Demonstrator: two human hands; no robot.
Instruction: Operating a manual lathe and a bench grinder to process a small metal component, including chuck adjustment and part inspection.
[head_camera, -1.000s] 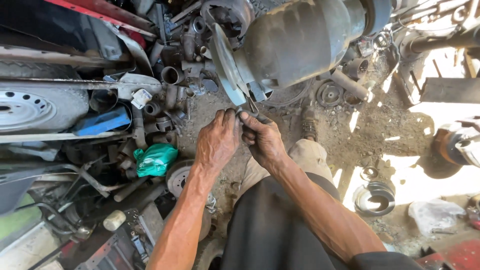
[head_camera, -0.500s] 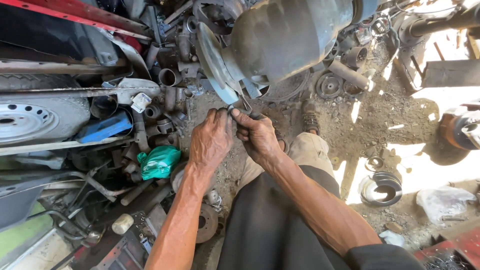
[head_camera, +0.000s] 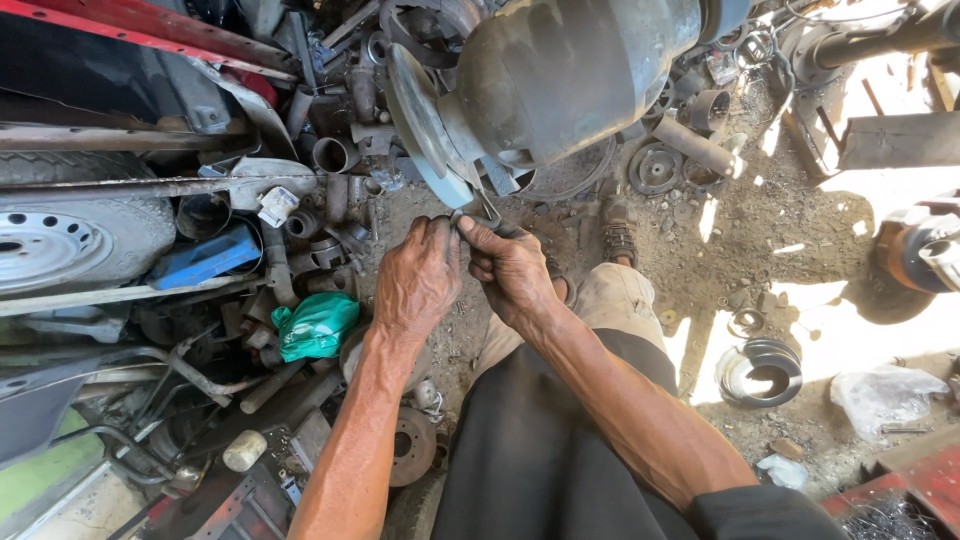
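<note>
A person crouches on oil-stained dirt in a scrap-strewn yard, both hands working at the lower edge of a large, rounded metal housing (head_camera: 570, 75), dull grey and greasy, which fills the top centre of the view. A thin, dished metal flange (head_camera: 425, 130) with a worn, bluish rim juts from the housing's left side.

Left of the housing lies a tyre on a white steel wheel (head_camera: 50, 245) with round holes, crossed by flat rusted bars. Between wheel and housing sits a heap of short pipes, sleeves and bearings, all brown with rust and grime, with a blue plastic container (head_camera: 205, 258) at its edge. Below and left of the housing, a crumpled green plastic bag (head_camera: 315, 325) rests among the parts, and lower still a rusty brake disc (head_camera: 412, 445) lies flat by the person's left forearm.

Below and right of the housing, in sunlight, a dark coiled ring (head_camera: 765, 365) lies on the ground beside a pale, crumpled plastic bag (head_camera: 880, 395).

Directly under the flange, the left hand (head_camera: 418, 280) and right hand (head_camera: 510, 272), both grimy, meet fingertip to fingertip. Each is closed in a pinch on a small metal tool (head_camera: 482, 208), thin and dark, whose tip touches the housing's underside just beside the flange.
</note>
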